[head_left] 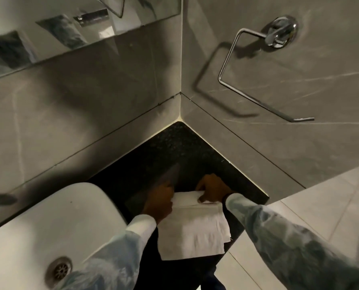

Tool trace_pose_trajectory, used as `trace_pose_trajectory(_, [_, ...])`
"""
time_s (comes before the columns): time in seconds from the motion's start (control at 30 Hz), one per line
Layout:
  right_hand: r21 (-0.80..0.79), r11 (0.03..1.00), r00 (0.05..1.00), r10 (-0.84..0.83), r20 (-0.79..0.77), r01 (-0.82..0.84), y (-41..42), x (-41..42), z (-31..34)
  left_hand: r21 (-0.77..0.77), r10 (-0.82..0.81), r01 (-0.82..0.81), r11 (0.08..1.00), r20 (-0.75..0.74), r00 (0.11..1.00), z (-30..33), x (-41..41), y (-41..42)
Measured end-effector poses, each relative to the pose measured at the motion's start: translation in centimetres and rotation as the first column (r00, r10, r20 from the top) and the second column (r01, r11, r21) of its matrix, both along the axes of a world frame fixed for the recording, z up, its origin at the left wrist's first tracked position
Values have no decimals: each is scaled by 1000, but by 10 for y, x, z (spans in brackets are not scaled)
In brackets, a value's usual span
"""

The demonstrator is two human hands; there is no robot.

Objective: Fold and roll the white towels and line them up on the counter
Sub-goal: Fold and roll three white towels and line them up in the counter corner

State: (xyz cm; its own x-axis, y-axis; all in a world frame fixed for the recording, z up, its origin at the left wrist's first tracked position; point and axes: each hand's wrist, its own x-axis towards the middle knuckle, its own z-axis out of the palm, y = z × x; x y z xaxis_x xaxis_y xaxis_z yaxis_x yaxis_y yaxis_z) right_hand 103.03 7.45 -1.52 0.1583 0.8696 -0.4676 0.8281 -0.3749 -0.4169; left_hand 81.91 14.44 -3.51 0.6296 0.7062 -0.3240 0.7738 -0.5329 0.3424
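Note:
A white towel (193,229) lies folded on the black speckled counter (174,151), its near end hanging over the counter's front edge. Its far end is turned over into a thick fold or roll. My left hand (158,203) grips the left side of that far end. My right hand (211,190) presses fingers onto the right side of the same fold. Both hands hold the towel. No other towel is visible.
A white sink basin (48,225) with a metal drain (59,268) sits at the left. Grey tiled walls meet in a corner behind the counter. A chrome towel ring (256,68) hangs on the right wall. A mirror (48,28) runs along the top left.

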Motion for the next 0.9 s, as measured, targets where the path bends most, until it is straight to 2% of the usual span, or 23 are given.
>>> trace_pose_trajectory(0.07, [44,999,999,-17,37,15,-14,-12,-6,78,-48,47,996,15,999,0,-4,-8])
trace_pose_trajectory(0.2, [126,988,988,76,135,-93,-45,-31,-4,-129,-111,106,986,-33,993,34,3,21])
trace_pose_trajectory(0.33, [175,963,966,170,193,-205,-71,-50,0,-228,-151,125,966,-97,984,42,1,13])
trace_pose_trajectory(0.43, [28,978,972,200,126,-205,-69,-49,9,-115,-22,19,993,-25,999,33,-6,-26])
trace_pose_trajectory(0.5, [49,991,991,120,56,-122,-64,-42,11,-41,81,-78,996,72,994,28,-15,-51])
trace_pose_trajectory(0.57, [115,991,997,66,43,-70,-67,-37,9,76,73,-81,994,108,992,27,-24,-75])
trace_pose_trajectory(0.63, [112,986,989,115,93,-125,-75,-42,4,124,20,-31,992,92,996,21,-30,-91])
trace_pose_trajectory(0.8, [218,919,919,256,301,-327,-104,-55,-7,-168,118,-117,979,-5,993,34,-34,-69])
trace_pose_trajectory(0.9, [261,886,898,293,329,-384,-118,-61,-12,-209,171,-172,963,-24,985,32,-35,-82])
